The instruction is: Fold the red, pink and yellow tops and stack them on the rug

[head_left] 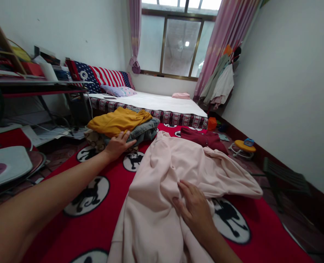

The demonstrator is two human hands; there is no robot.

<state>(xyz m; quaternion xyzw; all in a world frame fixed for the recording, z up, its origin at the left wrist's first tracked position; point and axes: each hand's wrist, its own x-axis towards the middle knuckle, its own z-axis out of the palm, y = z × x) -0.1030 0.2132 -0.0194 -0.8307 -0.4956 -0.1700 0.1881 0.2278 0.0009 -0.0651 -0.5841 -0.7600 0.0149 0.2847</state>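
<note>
A pale pink sweatshirt [175, 171] lies spread on a red blanket [107, 204] with round black-and-white prints. My right hand [196, 210] rests on the sweatshirt's middle, fingers together and pressing the fabric. My left hand [119, 144] reaches far out to a stack of folded clothes [123, 128], with a mustard-yellow garment on top and grey ones beneath; its fingers grip the edge of the stack. A dark red garment [204, 138] lies crumpled beyond the sweatshirt.
A bed [162, 104] with a flag-pattern pillow stands under the window at the back. Shelves with books and a desk [27, 84] fill the left side. Clothes hang in the right corner [219, 82]. A small yellow toy [244, 146] and a dark stool [285, 179] stand along the right wall.
</note>
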